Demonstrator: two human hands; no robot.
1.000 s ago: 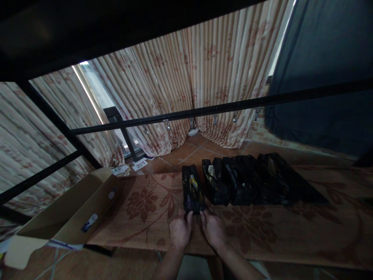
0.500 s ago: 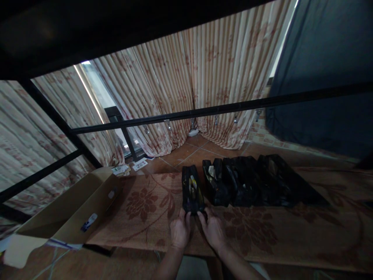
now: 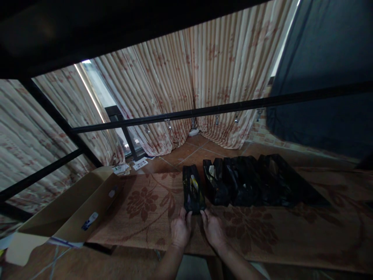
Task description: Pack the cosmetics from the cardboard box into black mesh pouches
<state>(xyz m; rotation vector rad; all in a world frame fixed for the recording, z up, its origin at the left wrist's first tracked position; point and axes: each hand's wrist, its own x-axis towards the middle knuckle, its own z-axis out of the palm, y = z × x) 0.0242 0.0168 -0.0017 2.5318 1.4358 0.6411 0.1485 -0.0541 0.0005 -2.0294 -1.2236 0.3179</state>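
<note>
A black pouch (image 3: 192,189) with yellow and white items showing inside stands on a floral-patterned cloth (image 3: 151,210). My left hand (image 3: 180,230) and my right hand (image 3: 213,229) rest at the pouch's near end, fingers curled and touching its bottom corners. Whether they grip it or only press against it is unclear. To the right, a row of several similar black pouches (image 3: 250,184) stands side by side, the nearest one a small gap away.
An open cardboard box (image 3: 72,210) lies at the left end of the cloth. A black metal bar (image 3: 221,108) crosses above the surface. Striped floral curtains (image 3: 180,85) hang behind, a dark cloth (image 3: 326,77) at right. Papers (image 3: 140,164) lie on the tiled floor.
Both hands stay at the pouch's near end; the view has shifted very slightly. Nothing else has moved.
</note>
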